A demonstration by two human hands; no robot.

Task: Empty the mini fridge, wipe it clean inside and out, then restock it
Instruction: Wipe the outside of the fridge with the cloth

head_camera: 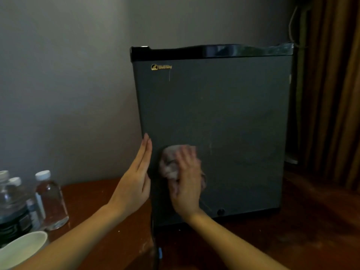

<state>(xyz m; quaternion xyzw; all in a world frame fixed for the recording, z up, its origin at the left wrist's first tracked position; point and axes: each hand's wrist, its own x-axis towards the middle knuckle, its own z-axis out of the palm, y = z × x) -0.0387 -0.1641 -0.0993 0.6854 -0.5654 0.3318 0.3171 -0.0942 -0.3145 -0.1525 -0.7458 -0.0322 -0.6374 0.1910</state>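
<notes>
My left hand (136, 178), fingers straight, is pressing the left edge of the mini fridge (224, 114); my right hand (187, 184) is gripping a crumpled cloth (168, 162) against its door.

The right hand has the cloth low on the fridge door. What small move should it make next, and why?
Probably sweep the cloth rightward along the mini fridge door. The right hand holds it low left, a pale smear shows beside it, and the flat left hand braces the edge.
</notes>
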